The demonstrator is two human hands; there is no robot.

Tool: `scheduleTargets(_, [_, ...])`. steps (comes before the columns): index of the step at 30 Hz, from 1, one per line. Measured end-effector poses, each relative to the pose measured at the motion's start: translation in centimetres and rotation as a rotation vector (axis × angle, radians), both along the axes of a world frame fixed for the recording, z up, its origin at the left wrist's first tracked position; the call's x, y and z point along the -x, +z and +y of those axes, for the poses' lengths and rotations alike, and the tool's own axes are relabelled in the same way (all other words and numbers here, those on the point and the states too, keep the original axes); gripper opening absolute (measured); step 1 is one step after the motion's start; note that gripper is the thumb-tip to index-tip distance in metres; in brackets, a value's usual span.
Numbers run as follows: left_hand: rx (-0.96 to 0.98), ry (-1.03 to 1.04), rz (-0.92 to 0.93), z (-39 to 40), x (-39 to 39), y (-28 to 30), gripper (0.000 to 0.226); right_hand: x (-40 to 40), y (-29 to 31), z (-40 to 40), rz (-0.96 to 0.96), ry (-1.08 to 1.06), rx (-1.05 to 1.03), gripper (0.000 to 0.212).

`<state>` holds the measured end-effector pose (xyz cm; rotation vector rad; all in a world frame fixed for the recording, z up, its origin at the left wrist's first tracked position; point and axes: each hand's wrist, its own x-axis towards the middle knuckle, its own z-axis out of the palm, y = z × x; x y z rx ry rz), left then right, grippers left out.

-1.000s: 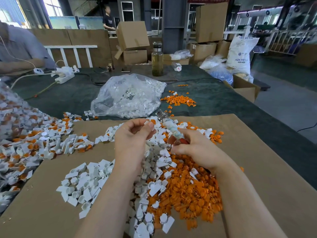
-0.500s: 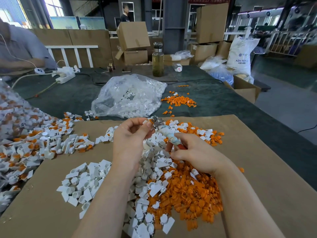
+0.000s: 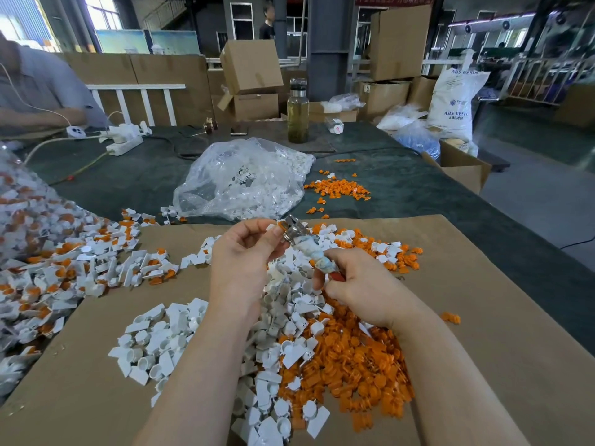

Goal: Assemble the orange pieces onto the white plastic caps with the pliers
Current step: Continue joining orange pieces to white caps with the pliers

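Cardboard sheet (image 3: 483, 317): carries your heaps of white caps (image 3: 283, 317) and orange pieces (image 3: 347, 358). Right hand (image 3: 363, 284): curled round pliers (image 3: 306, 244), long axis slanting up-left, nose away from you. Left hand (image 3: 244, 252): fingertips pinch a cap at the nose.

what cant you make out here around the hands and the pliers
All from the head view:
- Piece at the pliers' tip: only a sliver of white and orange shows; the left hand covers the rest, so seating is unclear.
- Plier handles: wrapped, lower ends buried in the right hand.
- Left pile of assembled caps: cut off by the frame edge and blurred.
- Plastic bag contents: too crumpled to count.
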<state>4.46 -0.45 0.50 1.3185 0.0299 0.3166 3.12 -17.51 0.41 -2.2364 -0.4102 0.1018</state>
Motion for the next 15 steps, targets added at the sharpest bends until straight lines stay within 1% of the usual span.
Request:
scheduleTargets(3, [0.038,-0.032,0.037,0.1,0.0,0.0,0.01,0.1,0.0,0.1,-0.014,-0.008,0.029,0.025])
scheduleTargets(4, [0.049,-0.041,0.052,0.2,0.0,0.0,0.009,0.2,0.0,0.1,-0.031,-0.011,0.031,0.02])
scheduleTargets(6, [0.036,-0.038,0.075,0.9,0.0,0.2,0.007,0.1,-0.1,0.3,-0.078,-0.048,0.056,0.002])
scheduleTargets(7, [0.001,-0.012,0.082,1.4,-0.1,0.2,0.006,0.0,-0.2,0.3,-0.104,-0.075,0.073,0.011])
scheduleTargets(8, [-0.077,0.042,0.092,2.1,-0.2,0.2,0.006,0.0,-0.2,0.3,-0.125,-0.101,0.094,0.014])
scheduleTargets(10, [-0.341,0.205,0.126,3.8,-0.5,-0.2,0.006,-0.3,-0.5,0.0,-0.171,-0.175,0.118,0.011])
scheduleTargets(11, [-0.469,0.282,0.149,4.8,-0.6,-0.6,0.006,-0.4,-0.7,-0.1,-0.194,-0.214,0.128,0.015])
scheduleTargets(13, [-0.663,0.395,0.19,6.5,-0.7,-1.3,0.004,-0.7,-1.0,-0.4,-0.216,-0.3,0.15,0.025])
scheduleTargets(15, [-0.91,0.485,0.231,7.7,-0.6,-2.0,0.003,-1.0,-1.2,-0.5,-0.216,-0.373,0.165,0.025])
